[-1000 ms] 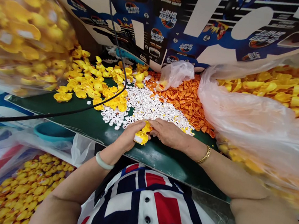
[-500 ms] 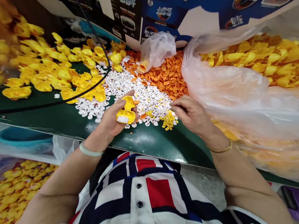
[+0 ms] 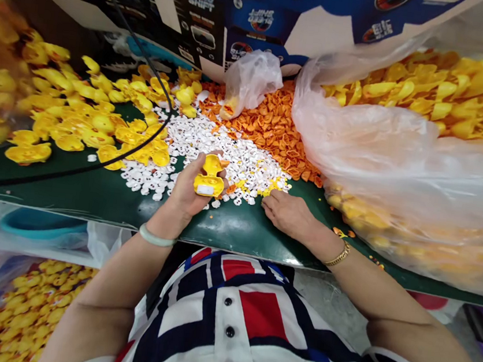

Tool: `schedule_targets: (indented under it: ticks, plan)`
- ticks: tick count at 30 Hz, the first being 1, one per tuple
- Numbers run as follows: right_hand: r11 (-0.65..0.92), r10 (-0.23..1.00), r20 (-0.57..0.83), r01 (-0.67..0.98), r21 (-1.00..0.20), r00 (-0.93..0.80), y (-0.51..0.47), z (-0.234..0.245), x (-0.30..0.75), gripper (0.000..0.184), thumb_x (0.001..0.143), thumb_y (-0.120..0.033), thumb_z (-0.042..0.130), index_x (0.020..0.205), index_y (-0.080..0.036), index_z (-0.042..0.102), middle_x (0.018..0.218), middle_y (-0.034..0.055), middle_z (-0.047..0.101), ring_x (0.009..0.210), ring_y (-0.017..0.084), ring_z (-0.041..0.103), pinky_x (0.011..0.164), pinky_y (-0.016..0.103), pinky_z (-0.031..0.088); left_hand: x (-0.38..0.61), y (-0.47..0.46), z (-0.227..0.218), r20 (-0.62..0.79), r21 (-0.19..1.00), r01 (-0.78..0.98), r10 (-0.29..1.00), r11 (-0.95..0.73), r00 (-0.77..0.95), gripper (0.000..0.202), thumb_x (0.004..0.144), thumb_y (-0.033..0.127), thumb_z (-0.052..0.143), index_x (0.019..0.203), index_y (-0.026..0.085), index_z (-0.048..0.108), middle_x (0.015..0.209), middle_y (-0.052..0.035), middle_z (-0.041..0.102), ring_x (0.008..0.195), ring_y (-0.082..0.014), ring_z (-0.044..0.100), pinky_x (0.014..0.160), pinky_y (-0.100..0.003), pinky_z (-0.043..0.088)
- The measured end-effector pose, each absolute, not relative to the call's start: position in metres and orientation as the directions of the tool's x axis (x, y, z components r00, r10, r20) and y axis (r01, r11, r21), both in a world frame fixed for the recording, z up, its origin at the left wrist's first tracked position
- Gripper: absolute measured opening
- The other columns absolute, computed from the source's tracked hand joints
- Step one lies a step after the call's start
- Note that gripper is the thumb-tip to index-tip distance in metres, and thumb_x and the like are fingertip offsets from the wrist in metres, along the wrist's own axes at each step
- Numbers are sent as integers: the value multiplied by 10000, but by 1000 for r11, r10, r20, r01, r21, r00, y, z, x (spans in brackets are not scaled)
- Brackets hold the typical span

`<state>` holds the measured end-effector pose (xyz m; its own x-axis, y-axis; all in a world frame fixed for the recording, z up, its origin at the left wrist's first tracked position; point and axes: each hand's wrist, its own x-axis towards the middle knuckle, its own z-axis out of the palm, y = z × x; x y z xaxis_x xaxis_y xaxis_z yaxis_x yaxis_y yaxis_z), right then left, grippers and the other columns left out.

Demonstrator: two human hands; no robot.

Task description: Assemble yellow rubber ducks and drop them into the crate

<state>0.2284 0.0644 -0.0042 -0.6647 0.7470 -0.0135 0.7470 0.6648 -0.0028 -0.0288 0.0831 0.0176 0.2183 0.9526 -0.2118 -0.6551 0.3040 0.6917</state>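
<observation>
My left hand [image 3: 192, 190] is closed round a yellow plastic duck shell [image 3: 211, 172]. Its hollow inside faces up, an orange beak sticks out at the right, and a white patch shows in its lower part. My right hand [image 3: 288, 212] reaches down to the small yellow pieces [image 3: 269, 189] at the near right edge of the pile, its fingers curled together. What the fingertips hold, if anything, is hidden. Small white eye pieces [image 3: 198, 138] with dark dots lie spread beyond both hands. Orange beak pieces [image 3: 274, 121] are heaped behind them.
Yellow duck shells [image 3: 82, 122] cover the table's left side, crossed by a black cable [image 3: 141, 146]. A large plastic bag [image 3: 402, 147] of yellow shells stands at the right. Printed cardboard [image 3: 260, 20] forms the back. Finished-looking yellow ducks [image 3: 20, 318] fill a container below left.
My right hand has moved down and slightly left, from the white pieces' right edge to the small yellow pieces. My left hand has shifted slightly right with the duck shell.
</observation>
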Motion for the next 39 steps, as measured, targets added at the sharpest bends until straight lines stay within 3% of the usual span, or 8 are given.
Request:
schedule_targets:
  ticks: [5, 9, 18, 24, 28, 32, 35, 39]
  plan:
    - [719, 686, 226, 692, -62, -692, 76, 11, 199, 194, 987, -230, 460, 918, -165, 629, 868, 66, 623, 745, 175, 554, 589, 298, 368, -27, 88, 13, -255, 635, -737, 963, 231, 82, 310, 867, 455, 617, 1003, 177, 605, 788, -19, 617, 639, -124, 607, 612, -251, 517]
    - [878, 434, 451, 478, -19, -780, 78, 22, 158, 235, 1007, -221, 413, 933, -169, 630, 869, 54, 616, 776, 172, 534, 591, 295, 370, -26, 85, 15, -300, 626, -759, 954, 181, -21, 301, 856, 426, 649, 991, 158, 630, 793, -29, 645, 644, -123, 621, 625, -242, 516]
    - [929, 253, 390, 335, 158, -885, 80, 15, 126, 262, 1034, -211, 385, 993, -135, 632, 822, 67, 588, 762, 191, 504, 621, 315, 422, -40, 74, 12, -370, 568, -806, 926, 168, -68, 236, 845, 361, 669, 941, 148, 635, 748, -27, 657, 608, -133, 626, 574, -239, 504]
    - [951, 247, 424, 301, 66, -871, 83, 5, 111, 303, 1037, -205, 341, 1056, -120, 631, 844, 92, 621, 781, 206, 536, 640, 331, 461, -51, 72, 11, -420, 519, -837, 905, 173, -73, 187, 890, 320, 593, 938, 141, 615, 706, -36, 640, 580, -145, 614, 557, -252, 501]
    - [890, 428, 464, 274, -364, -776, 88, -5, 97, 196, 1016, -254, 432, 976, -186, 611, 858, 55, 612, 784, 171, 566, 670, 292, 475, -59, 70, 5, -390, 529, -843, 910, 94, -144, 211, 887, 322, 597, 994, 141, 621, 736, -40, 652, 594, -150, 621, 574, -258, 503]
    - [657, 583, 246, 271, -704, -774, 104, 7, 84, 96, 907, -282, 627, 877, -205, 577, 806, -5, 588, 723, 138, 559, 667, 266, 453, -67, 73, -4, -374, 517, -856, 904, 20, -205, 228, 890, 333, 603, 1018, 146, 623, 765, -38, 654, 632, -148, 626, 592, -255, 501]
    - [556, 578, 78, 322, -766, -812, 141, 28, 73, 159, 911, -363, 606, 906, -204, 601, 792, -10, 614, 690, 141, 554, 645, 267, 447, -71, 75, -7, -346, 505, -863, 910, -25, -229, 241, 878, 336, 622, 1030, 148, 627, 809, -42, 660, 686, -150, 639, 644, -261, 516]
    - [584, 796, 283, 557, -590, -535, 221, 36, 46, 240, 932, -354, 518, 1038, -163, 618, 1010, 104, 643, 943, 250, 589, 860, 394, 466, -74, 75, -5, -328, 523, -851, 931, 41, -157, 336, 850, 395, 654, 1094, 167, 618, 765, -46, 638, 736, -198, 660, 657, -299, 525]
